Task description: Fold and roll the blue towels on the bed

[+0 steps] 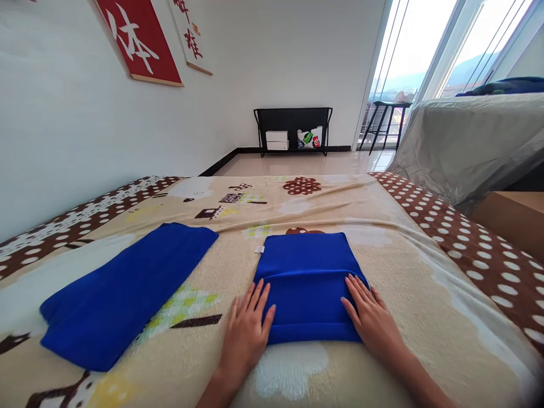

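Note:
A blue cloth (pixel 308 283) lies folded into a rough rectangle on the patterned blanket (pixel 408 272), with a small white tag at its upper left corner and a crease across its middle. My left hand (pixel 249 326) rests flat with fingers spread at its lower left edge. On the right edge lies my right hand (pixel 369 314), its fingers stretched out over the fabric. Neither hand grips anything. A second blue cloth (pixel 130 289) lies slanted on the blanket to the left, untouched.
Beyond the blanket, a black rack (pixel 293 120) with white boxes and a bag stands against the wall. At the right are a plastic-covered piece of furniture (pixel 480 136), a cardboard box (pixel 514 221) and a black stool (pixel 387 122) by the window.

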Available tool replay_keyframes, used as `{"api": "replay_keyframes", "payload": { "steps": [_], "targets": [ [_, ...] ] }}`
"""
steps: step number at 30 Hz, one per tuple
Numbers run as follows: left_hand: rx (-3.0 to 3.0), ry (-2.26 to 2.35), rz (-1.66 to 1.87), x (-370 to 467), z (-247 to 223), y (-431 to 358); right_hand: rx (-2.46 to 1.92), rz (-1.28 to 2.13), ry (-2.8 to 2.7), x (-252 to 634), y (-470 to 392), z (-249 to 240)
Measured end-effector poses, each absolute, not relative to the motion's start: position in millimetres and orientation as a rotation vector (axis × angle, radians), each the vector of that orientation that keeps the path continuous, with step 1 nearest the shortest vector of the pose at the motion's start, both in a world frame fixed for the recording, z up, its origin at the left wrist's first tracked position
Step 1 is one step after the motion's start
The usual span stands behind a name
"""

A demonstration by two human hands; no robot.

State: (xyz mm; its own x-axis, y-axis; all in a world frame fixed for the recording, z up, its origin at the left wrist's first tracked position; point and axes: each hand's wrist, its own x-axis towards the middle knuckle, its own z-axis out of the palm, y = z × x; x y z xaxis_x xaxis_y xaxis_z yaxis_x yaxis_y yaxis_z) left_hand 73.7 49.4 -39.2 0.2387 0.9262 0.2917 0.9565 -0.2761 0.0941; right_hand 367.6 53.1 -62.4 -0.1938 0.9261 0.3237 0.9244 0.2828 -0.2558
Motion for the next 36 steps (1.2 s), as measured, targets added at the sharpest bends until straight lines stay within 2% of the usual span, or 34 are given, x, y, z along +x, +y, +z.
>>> {"api": "replay_keyframes", "payload": {
  "steps": [4,7,9,14,26,36],
  "targets": [
    [-2.480,-1.747,-0.447,27.6,-36.3,52.0,-1.621,0.021,-2.118,408.5,44.2,-67.4],
    [-2.464,-1.552,-0.612,5.3,-24.1,38.6,-1.463,-0.064,-2.138,427.0,21.6,-66.3],
    [-2.440,-1.408,-0.684,1.9,-16.7,19.9,-1.360,-0.121,-2.231,436.0,1.4,-68.5],
    [-2.589,-1.156,-0.586,21.5,-11.8,-15.6,-1.301,-0.205,-2.345,445.2,-26.6,-75.5],
    [-2.695,-1.389,-0.570,13.9,-27.8,13.2,-1.366,0.125,-2.352,447.4,12.6,-61.6],
    [-2.981,-1.582,-0.449,7.8,4.7,10.5,-1.388,0.357,-2.423,454.8,7.4,-40.1]
  ]
}}
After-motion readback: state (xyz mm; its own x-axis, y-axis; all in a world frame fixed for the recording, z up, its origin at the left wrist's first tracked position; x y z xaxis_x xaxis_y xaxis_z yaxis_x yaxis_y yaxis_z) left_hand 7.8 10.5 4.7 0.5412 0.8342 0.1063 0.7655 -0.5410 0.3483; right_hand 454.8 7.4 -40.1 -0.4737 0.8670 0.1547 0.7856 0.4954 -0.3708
